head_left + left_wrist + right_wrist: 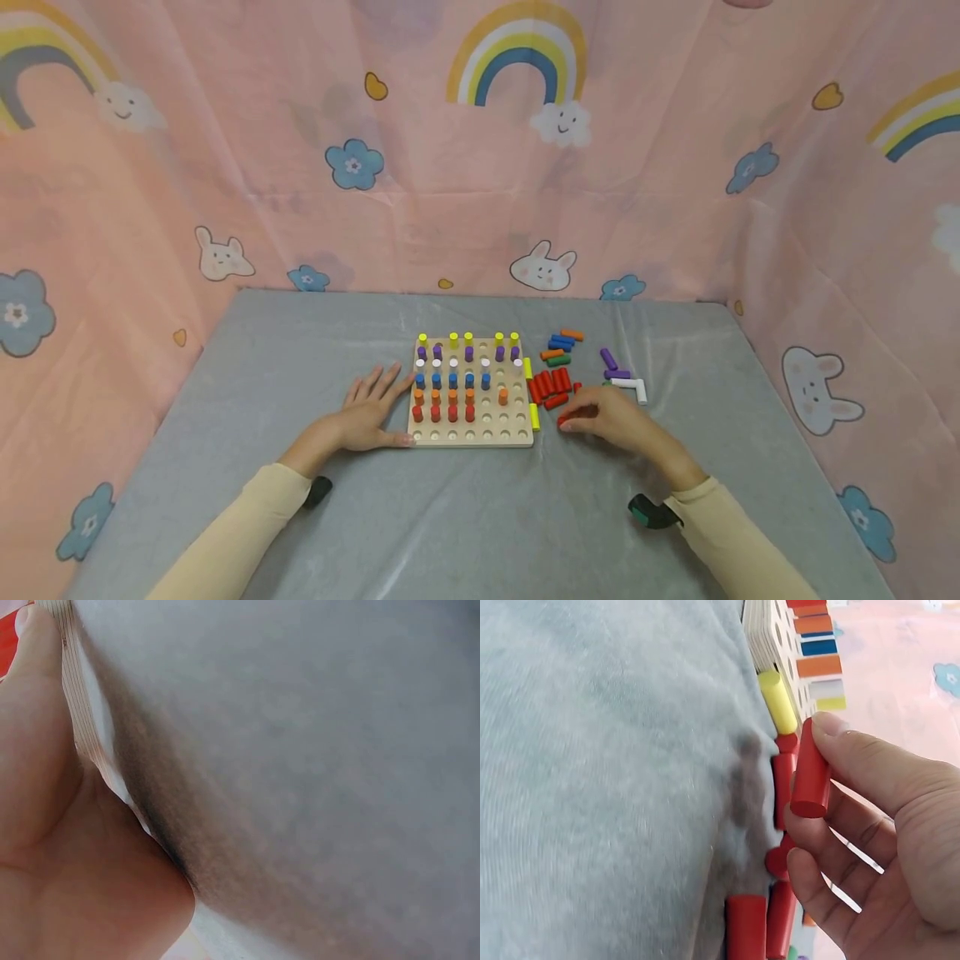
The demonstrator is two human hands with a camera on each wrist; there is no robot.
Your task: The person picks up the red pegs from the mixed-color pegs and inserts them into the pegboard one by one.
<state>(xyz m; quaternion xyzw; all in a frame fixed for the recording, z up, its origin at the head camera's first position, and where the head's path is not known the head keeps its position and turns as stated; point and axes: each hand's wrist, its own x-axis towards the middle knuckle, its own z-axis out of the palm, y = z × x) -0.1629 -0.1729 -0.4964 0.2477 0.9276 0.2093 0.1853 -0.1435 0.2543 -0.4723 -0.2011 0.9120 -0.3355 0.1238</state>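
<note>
A wooden peg board (480, 444) lies on the grey cloth, with rows of yellow, purple, white, blue, orange and red pegs upright in its holes. My left hand (366, 421) rests at the board's left edge, fingers spread, thumb along the front left corner. In the left wrist view the thumb (34, 690) lies against the board's side. Right of the board, my right hand (615, 417) pinches a red peg (811, 769) between thumb and fingers, just above the cloth. Several loose red pegs (546, 383) lie between that hand and the board.
Yellow pegs (535, 417) lie against the board's right edge. Behind the red ones are loose blue pegs (561, 342), orange pegs (572, 335) and a green peg (558, 361). Purple pegs (608, 359) and white pegs (641, 392) lie farther right. A pink patterned curtain (450, 208) hangs behind the table.
</note>
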